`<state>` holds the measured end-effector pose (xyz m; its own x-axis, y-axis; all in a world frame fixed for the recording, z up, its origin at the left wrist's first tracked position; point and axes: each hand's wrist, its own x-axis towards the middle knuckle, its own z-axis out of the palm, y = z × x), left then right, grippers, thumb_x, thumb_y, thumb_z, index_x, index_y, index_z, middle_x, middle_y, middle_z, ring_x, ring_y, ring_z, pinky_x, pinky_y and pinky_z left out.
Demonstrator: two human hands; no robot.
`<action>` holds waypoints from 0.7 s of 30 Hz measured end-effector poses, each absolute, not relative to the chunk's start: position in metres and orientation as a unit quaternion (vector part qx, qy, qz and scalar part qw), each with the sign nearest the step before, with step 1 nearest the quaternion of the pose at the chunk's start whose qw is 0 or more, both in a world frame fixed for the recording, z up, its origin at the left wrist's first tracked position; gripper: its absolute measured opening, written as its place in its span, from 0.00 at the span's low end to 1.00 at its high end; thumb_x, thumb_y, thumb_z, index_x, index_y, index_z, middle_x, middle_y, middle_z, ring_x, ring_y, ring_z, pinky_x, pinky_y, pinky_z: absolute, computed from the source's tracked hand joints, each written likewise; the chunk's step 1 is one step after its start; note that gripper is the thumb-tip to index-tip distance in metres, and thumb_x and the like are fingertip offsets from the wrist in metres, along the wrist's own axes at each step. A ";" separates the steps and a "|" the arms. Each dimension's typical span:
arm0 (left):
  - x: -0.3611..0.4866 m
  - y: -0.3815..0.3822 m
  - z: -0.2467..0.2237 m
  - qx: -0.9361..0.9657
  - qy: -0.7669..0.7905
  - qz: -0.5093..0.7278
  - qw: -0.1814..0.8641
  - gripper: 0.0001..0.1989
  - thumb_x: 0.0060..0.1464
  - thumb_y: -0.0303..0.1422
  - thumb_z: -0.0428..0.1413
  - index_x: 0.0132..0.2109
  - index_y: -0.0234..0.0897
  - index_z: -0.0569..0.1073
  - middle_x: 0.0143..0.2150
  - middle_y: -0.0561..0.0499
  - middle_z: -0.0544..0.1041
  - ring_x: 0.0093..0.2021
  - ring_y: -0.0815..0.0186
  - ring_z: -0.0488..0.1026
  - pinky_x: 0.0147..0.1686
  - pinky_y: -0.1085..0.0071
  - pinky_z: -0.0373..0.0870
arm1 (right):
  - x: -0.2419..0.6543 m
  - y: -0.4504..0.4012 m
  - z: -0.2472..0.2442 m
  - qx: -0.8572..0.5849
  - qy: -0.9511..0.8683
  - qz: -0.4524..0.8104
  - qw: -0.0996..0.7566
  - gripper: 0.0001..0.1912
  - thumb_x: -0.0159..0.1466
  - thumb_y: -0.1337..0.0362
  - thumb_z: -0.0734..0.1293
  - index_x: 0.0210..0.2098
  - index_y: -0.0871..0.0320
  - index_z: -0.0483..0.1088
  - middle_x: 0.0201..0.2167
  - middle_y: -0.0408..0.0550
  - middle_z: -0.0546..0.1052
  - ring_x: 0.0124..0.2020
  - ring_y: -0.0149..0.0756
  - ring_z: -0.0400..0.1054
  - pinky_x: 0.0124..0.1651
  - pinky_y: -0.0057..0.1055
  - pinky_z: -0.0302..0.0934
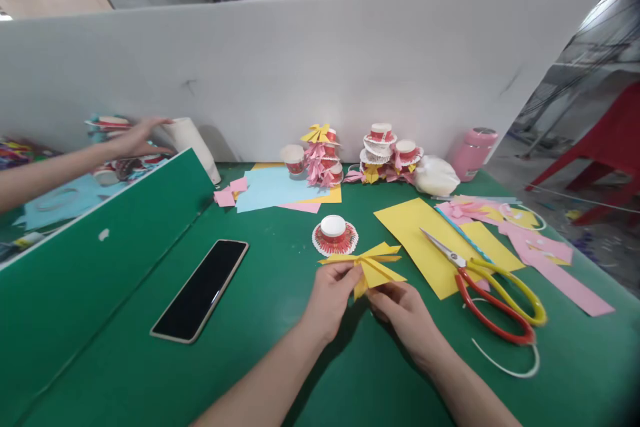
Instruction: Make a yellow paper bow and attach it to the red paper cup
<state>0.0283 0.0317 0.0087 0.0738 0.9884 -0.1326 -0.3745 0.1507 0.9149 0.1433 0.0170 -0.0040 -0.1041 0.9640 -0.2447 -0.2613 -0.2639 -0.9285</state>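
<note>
A folded yellow paper bow [376, 271] with pointed, spread strips is held above the green table. My left hand [331, 297] pinches its middle between thumb and fingers. My right hand [400, 313] has its fingers closed at the bow's lower edge. Just beyond the bow, a cut paper cup [333, 235] rests on the table, its white base up and its red-and-white fringe spread flat around it. Scissors [456, 259] with one red and one yellow handle lie to the right, partly over yellow paper [417, 230].
A black phone [201, 290] lies left, beside a low green divider [125, 233]. Behind it, another person's hand [133, 140] touches a white roll [193, 140]. Decorated cup stacks [327, 157], a white bag [437, 175] and a pink bottle [475, 153] stand at the back.
</note>
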 end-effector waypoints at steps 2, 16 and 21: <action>0.026 0.034 0.013 0.380 0.426 0.547 0.613 0.09 0.43 0.34 0.60 0.31 0.32 0.78 0.25 0.50 0.77 0.28 0.68 0.70 0.35 0.72 0.65 | 0.149 0.021 -0.004 -0.476 -0.356 0.634 0.494 0.10 0.45 0.62 0.70 0.23 0.61 0.69 0.15 0.38 0.65 0.16 0.24 0.53 0.19 0.22 0.46; 0.050 0.035 0.025 0.421 0.454 0.549 0.562 0.08 0.43 0.32 0.59 0.31 0.33 0.78 0.26 0.50 0.77 0.30 0.66 0.71 0.35 0.72 0.66 | 0.184 0.034 0.006 -0.475 -0.584 0.444 0.486 0.14 0.54 0.53 0.66 0.29 0.60 0.67 0.29 0.49 0.73 0.26 0.34 0.64 0.26 0.28 0.58; 0.046 0.032 0.015 0.450 0.449 0.540 0.552 0.08 0.45 0.31 0.58 0.34 0.35 0.78 0.32 0.49 0.79 0.37 0.64 0.72 0.43 0.69 0.65 | 0.184 0.028 -0.006 -0.526 -0.642 0.280 0.482 0.09 0.56 0.58 0.63 0.24 0.56 0.63 0.20 0.45 0.70 0.21 0.33 0.61 0.23 0.29 0.56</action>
<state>0.0456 0.0323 0.0145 0.0135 0.9999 -0.0099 -0.1920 0.0123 0.9813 0.1844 0.0280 -0.0062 0.0198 0.9459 0.3240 0.4051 0.2887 -0.8675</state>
